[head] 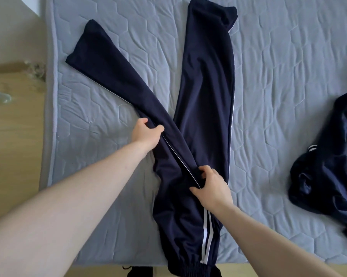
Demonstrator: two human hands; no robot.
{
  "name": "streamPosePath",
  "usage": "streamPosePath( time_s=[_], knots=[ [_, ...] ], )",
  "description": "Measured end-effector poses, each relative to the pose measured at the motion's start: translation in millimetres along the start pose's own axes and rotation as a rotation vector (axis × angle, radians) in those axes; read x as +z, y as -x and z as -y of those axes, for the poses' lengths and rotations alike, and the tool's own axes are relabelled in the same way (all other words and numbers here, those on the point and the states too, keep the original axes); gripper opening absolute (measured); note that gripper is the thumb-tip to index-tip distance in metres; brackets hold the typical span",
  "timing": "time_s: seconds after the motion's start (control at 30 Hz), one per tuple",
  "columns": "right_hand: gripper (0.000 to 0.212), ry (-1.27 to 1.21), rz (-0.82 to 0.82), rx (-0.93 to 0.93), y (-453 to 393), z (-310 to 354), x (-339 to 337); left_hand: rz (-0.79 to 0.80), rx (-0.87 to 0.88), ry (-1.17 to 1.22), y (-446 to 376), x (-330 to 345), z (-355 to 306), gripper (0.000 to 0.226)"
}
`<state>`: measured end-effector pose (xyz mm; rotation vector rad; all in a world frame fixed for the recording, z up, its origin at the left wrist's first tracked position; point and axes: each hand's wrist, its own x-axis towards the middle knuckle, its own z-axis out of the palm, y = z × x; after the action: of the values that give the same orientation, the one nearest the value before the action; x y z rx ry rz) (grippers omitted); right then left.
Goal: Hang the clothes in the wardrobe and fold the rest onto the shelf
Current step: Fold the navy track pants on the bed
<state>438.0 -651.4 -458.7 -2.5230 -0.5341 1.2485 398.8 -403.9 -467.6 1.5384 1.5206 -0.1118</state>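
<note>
Navy track trousers (206,92) with white side stripes lie spread on the grey quilted mattress (288,66), waistband at the near edge, legs splayed in a V. My left hand (146,134) grips the left leg's edge about halfway along it. My right hand (210,184) pinches the same leg's striped seam nearer the waist, at the crotch. The right leg lies straight toward the far side, its hem rumpled.
A second dark navy garment (328,166) with white trim lies bunched at the mattress's right side. Wooden floor (14,126) runs along the left and near edges. A dark item (138,271) sits on the floor by the near edge.
</note>
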Motion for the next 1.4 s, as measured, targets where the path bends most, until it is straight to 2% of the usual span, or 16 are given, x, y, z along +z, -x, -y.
streamPosePath(
  time_s=[0.07, 0.13, 0.23, 0.3, 0.47, 0.6, 0.7, 0.87, 0.97, 1.03, 1.1, 1.13, 1.2, 1.3, 1.33, 1.4],
  knots=[
    [0.028, -0.001, -0.010, 0.005, 0, -4, 2, 0.014, -0.143, 0.089, -12, 12, -11, 0.088],
    [0.007, -0.162, -0.036, 0.040, 2, -11, 2, -0.033, -0.218, 0.123, -20, 20, -17, 0.092],
    [0.025, -0.514, -0.034, 0.123, 6, -17, -4, -0.118, -0.208, 0.203, -31, 20, -24, 0.097],
    [0.026, -0.648, -0.027, 0.181, 8, -19, -14, -0.141, -0.182, 0.223, -38, 17, -31, 0.098],
    [0.019, -0.740, -0.042, 0.269, 10, -32, -26, -0.114, -0.125, 0.299, -53, 12, -50, 0.075],
    [0.020, -0.737, -0.049, 0.273, 11, -40, -28, -0.070, -0.161, 0.439, -52, 20, -73, 0.067],
    [0.022, -0.736, -0.046, 0.252, 14, -44, -29, -0.081, -0.085, 0.393, -42, 27, -91, 0.062],
    [0.020, -0.827, -0.096, 0.314, 18, -51, -32, -0.337, 0.454, -0.087, -14, 42, -143, 0.072],
    [0.026, -0.811, -0.122, 0.358, 13, -56, -32, -0.241, 0.606, -0.340, 3, 64, -171, 0.076],
    [0.024, -0.756, -0.119, 0.382, 8, -62, -28, -0.040, 0.594, -0.439, 1, 82, -176, 0.085],
    [0.022, -0.660, -0.120, 0.386, 3, -68, -24, 0.170, 0.526, -0.380, -1, 96, -174, 0.100],
    [0.017, -0.601, -0.120, 0.380, 1, -70, -23, 0.200, 0.499, -0.328, -4, 99, -170, 0.097],
    [0.005, -0.518, -0.120, 0.376, -1, -71, -24, 0.115, 0.495, -0.250, -14, 92, -156, 0.070],
    [0.029, -0.474, -0.141, 0.316, -7, -67, -30, -0.148, 0.496, -0.325, -43, 60, -122, 0.036],
    [0.039, -0.458, -0.166, 0.274, -11, -64, -35, -0.213, 0.452, -0.406, -54, 45, -110, 0.039],
    [0.053, -0.419, -0.229, 0.162, -24, -51, -45, -0.252, 0.259, -0.617, -72, 19, -88, 0.075]
  ],
)
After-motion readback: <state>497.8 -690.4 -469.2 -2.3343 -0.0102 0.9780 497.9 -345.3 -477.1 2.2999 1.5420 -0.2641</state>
